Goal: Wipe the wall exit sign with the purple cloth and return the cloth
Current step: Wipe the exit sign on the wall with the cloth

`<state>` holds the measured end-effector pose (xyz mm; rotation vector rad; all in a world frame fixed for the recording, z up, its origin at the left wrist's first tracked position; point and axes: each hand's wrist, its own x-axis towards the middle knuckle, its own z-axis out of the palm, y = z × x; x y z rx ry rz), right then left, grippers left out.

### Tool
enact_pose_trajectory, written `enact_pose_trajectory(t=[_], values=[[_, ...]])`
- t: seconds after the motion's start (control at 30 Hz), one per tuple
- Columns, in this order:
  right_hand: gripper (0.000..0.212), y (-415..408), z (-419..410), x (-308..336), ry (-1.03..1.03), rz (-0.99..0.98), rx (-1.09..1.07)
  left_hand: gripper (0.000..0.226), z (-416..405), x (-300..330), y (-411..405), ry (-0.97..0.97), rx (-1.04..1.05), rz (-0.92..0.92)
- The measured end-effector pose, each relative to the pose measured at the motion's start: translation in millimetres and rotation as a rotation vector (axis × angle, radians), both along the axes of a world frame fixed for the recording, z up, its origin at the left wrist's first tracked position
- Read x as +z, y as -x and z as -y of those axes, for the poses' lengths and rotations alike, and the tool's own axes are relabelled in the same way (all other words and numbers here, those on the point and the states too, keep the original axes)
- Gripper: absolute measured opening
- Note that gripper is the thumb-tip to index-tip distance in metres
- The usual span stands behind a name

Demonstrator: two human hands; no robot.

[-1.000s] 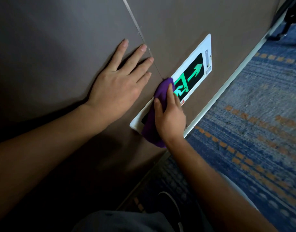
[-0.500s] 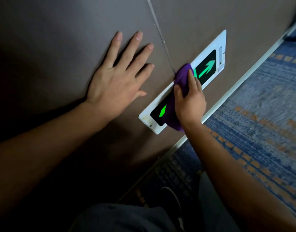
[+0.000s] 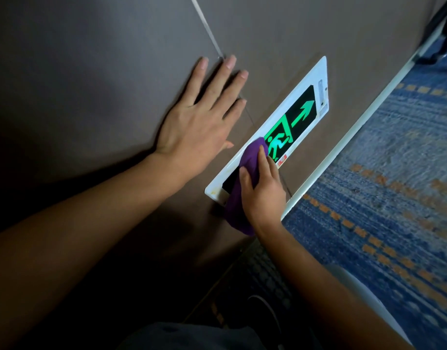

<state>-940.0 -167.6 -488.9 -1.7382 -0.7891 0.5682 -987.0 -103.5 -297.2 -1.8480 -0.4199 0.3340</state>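
The exit sign (image 3: 302,107) is a white-framed black panel with a green running figure and arrow, set low in the brown wall. My right hand (image 3: 261,190) presses the purple cloth (image 3: 239,198) against the sign's lower left part, fingers laid over the cloth. The cloth covers that end of the panel and hangs below the frame. My left hand (image 3: 199,122) lies flat on the wall to the left of the sign, fingers spread.
A metal seam strip (image 3: 207,29) runs up the brown wall (image 3: 91,84). A pale baseboard (image 3: 348,137) meets the blue and orange patterned carpet (image 3: 384,188) on the right. My knee and shoe show at the bottom. Dark furniture legs (image 3: 444,26) stand at the top right.
My right hand has slid the cloth back down and left along the sign, uncovering the running figure. My left hand stays flat on the wall.
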Motion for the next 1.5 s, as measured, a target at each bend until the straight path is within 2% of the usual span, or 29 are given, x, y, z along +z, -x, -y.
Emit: enact_pose_trajectory(t=[0.33, 0.57, 0.9, 1.1, 1.5], values=[[0.06, -20, -9, 5, -0.044, -0.09, -0.016, 0.084, -11, 6, -29, 0.042, 0.033, -0.056], [0.052, 16, 5, 8, -0.091, -0.144, -0.013, 0.089, -5, 19, -13, 0.019, 0.046, -0.071], [0.048, -5, -7, 6, -0.135, -0.081, -0.056, 0.089, -1, 20, -13, 0.054, 0.082, -0.099], [0.047, -10, -16, 9, -0.155, -0.084, -0.085, 0.091, -5, 19, -11, 0.006, 0.031, -0.117], [0.053, 62, 24, 10, -0.045, 0.062, 0.056, 0.09, 5, 21, 12, 0.041, 0.06, -0.156]])
